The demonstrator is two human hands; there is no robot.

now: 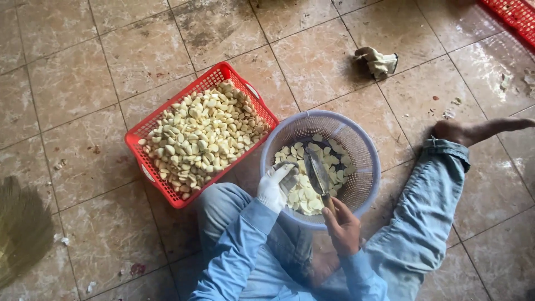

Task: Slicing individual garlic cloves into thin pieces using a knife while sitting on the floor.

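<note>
Item: person seated on a tiled floor (72, 78), viewed from above, legs in blue denim spread so that a round lavender perforated basket (365, 167) sits between the knees, within easy reach of both hands. Left hand (274, 187), in a white glove, is at the basket's 8 o'clock rim, fingers curled closed around something small; what it grips cannot be made out, though its place directly beneath the blade suggests a clove held for cutting. Right hand (343, 226), bare, is at the basket's 6 o'clock, closed firmly round the handle of a knife (316, 170) whose blade points toward 12 o'clock over the basket, so that cut pieces would fall inside. Contents: pale garlic slices (304, 195) lying over the basket floor, thickest toward 7 o'clock. At 9 to 10 o'clock of the round basket, just beside it, stands a red rectangular crate (167, 189), heaped with whole peeled garlic cloves (203, 134), close enough for the gloved hand to reach. A crumpled spare glove (379, 61) lies on the tiles at 1 o'clock, well apart. A bare foot (454, 131) rests at 3 o'clock. A second red crate (515, 14) shows partly at the upper right corner; a broom's bristles (22, 228) at far left.
</note>
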